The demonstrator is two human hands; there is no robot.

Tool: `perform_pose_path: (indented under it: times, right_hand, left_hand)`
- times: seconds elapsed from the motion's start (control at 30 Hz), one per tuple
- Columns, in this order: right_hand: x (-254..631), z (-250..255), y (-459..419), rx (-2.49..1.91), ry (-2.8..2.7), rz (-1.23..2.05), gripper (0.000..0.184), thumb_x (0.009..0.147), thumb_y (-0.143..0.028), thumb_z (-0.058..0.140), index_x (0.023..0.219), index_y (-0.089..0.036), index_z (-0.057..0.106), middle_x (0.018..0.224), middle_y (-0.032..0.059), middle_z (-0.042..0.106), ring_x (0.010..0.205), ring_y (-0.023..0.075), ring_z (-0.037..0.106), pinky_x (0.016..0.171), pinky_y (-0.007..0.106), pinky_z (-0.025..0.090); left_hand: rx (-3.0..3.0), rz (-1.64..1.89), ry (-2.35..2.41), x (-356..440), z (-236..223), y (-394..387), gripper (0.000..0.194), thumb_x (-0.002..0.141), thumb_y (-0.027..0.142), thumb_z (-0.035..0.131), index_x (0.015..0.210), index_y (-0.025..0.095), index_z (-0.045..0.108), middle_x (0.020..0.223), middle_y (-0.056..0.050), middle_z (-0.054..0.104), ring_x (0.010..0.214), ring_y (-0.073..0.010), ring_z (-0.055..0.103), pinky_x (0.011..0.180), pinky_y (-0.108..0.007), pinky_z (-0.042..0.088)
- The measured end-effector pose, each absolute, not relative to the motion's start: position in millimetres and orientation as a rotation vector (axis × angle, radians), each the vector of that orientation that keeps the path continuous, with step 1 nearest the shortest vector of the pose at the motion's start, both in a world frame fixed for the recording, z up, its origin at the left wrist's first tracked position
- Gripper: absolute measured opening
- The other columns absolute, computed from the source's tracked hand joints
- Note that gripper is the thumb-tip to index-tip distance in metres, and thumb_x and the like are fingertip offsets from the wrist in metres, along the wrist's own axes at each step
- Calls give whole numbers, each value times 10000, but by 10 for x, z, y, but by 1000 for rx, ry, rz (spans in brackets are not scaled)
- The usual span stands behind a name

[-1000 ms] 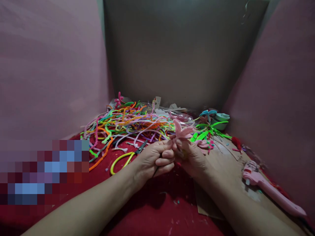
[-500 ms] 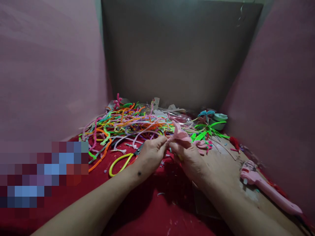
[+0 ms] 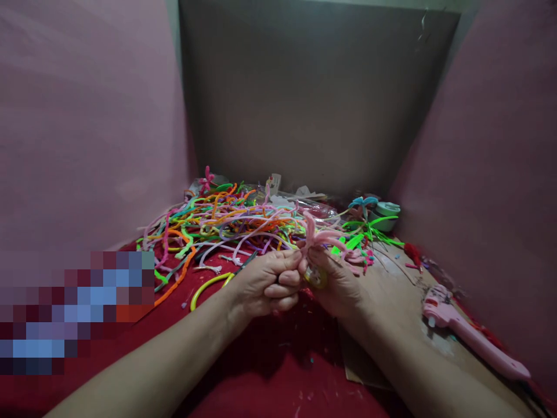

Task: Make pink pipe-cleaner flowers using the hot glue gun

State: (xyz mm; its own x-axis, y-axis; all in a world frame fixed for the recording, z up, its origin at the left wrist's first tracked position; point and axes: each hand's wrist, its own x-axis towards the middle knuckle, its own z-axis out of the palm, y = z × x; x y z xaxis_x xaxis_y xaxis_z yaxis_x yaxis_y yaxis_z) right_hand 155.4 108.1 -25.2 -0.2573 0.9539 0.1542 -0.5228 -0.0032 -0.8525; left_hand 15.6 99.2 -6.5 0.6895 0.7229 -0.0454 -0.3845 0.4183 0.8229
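A pink pipe cleaner flower [image 3: 322,238] with looped petals stands up between my two hands. My left hand [image 3: 270,281] is closed, its thumb and forefinger pinched at the base of the petals and the other fingers curled. From the other side, my right hand [image 3: 339,284] grips the same base. A small round yellow thing [image 3: 315,277], perhaps a roll of tape, shows under the right thumb; its kind is unclear. Scissors with yellow handles [image 3: 204,287] lie behind my left hand, partly hidden by it.
A tangled heap of coloured pipe cleaners [image 3: 235,217] spreads behind my hands. On the right, a pink glue gun [image 3: 474,337] lies on a brown board [image 3: 391,296]. A blue flower [image 3: 364,202] and a mint-green container [image 3: 386,215] stand at the back right. Red cloth [image 3: 261,371] covers the front.
The flower has turned, so its petals look more spread. My left hand has rotated, showing its curled fingers, and the yellow thing in my right hand has come into clearer view.
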Motion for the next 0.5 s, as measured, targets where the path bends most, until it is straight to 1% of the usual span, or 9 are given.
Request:
perform_pose_path:
  times: [0.07,0.1,0.13,0.2,0.27,0.3,0.37,0.43,0.5]
  right_hand:
    - [1563,-257,1091,-597,-1025,1559,201,635,-338,695,680,-193,563,607,-17,564,556,129,513,512,269,373]
    - [1568,-260,1100,-607,-1023,1550,197,640,-335,690,661,-194,554,583,-22,549,544,127,503,505,267,366]
    - [1573,-263,1110,-616,-1020,1540,196,643,-332,687,647,-195,547,564,-24,535,531,125,491,493,264,354]
    - [1574,-270,1130,-632,-1005,1514,189,644,-329,682,645,-202,543,547,-27,518,510,119,462,463,254,320]
    - [1561,-277,1137,-644,-988,1478,180,638,-327,688,667,-216,549,560,-30,517,507,115,439,446,247,291]
    - [1551,-281,1134,-648,-982,1457,181,632,-326,694,686,-225,553,576,-33,520,512,113,432,444,245,282]
    - [1531,-293,1121,-657,-984,1425,198,624,-334,707,715,-236,561,603,-37,521,520,109,419,445,243,272]
    - [1520,-307,1108,-668,-996,1412,214,627,-357,711,722,-231,567,607,-37,511,516,104,402,446,243,267]
    - [1522,-317,1105,-673,-1052,1422,220,649,-383,697,729,-218,576,605,-35,502,510,96,388,452,243,271]
  left_hand:
    - [896,705,408,173,-63,981,174,865,283,446,756,160,502,461,114,262,307,-9,73,310,-139,179]
    - [945,717,447,185,-60,979,186,862,304,445,755,163,500,466,111,275,304,-12,92,315,-147,187]
    - [1036,750,525,197,-59,979,213,859,336,441,745,165,499,474,102,305,301,-16,137,324,-157,203]
    - [1314,879,767,217,-67,986,240,838,385,459,749,168,508,512,71,403,329,-39,281,366,-182,257]
    - [1661,1057,1042,229,-102,993,207,796,377,527,766,173,525,575,42,474,438,-75,407,453,-208,309]
    - [1825,1135,1154,231,-126,996,170,782,343,551,761,176,528,594,36,482,492,-87,428,500,-219,319]
    - [2077,1232,1277,231,-175,998,112,787,268,541,723,177,523,617,31,474,549,-93,417,569,-238,311]
    - [2155,1268,1289,231,-197,998,168,819,236,485,666,172,504,604,29,453,549,-89,394,584,-243,301]
    - [2014,1251,1228,234,-181,995,229,832,262,474,623,169,478,569,36,421,512,-77,359,540,-227,289]
